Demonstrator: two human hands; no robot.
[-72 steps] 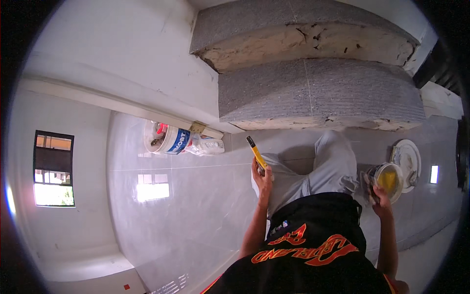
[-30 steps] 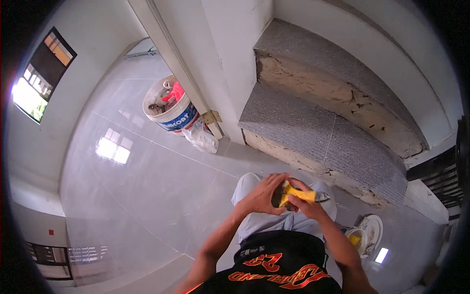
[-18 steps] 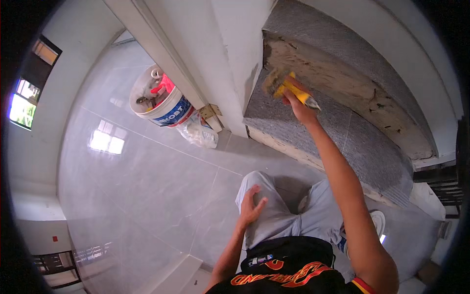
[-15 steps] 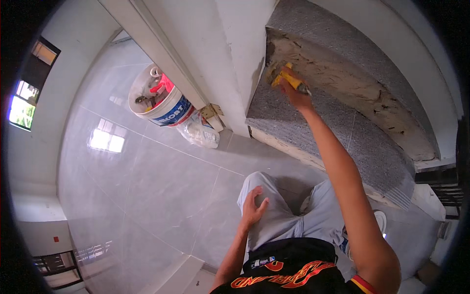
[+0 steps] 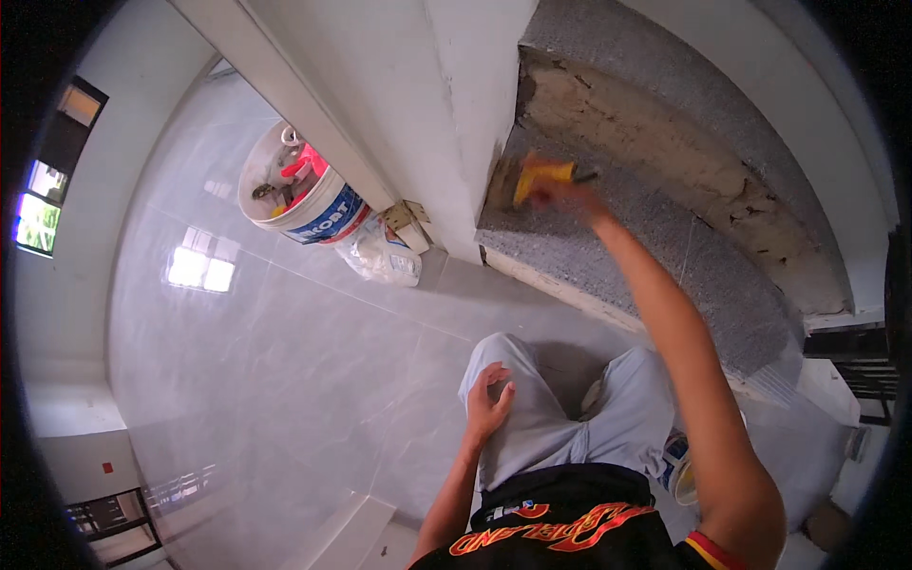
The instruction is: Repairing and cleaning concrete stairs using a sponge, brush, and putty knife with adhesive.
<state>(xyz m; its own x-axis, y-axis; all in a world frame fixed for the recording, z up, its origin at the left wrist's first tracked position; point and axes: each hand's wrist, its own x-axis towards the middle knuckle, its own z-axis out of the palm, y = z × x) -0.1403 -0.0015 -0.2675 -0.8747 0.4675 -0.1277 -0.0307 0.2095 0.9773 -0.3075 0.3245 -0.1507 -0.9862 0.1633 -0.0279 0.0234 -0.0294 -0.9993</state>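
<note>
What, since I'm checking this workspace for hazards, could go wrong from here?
The yellow brush in the right hand is close to the white wall at the end of the gray step, so it might smear the wall. The small pail sits beside the gray trousers, partly hidden by the right arm; a leg or elbow might tip it.

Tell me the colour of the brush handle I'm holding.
Mostly yellow; the brush handle shows best, though blurred, in the head view.

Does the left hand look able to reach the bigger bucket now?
Probably yes, with a lean: the left hand looks empty, and the bag beside the bucket leaves the open top mostly free.
</note>
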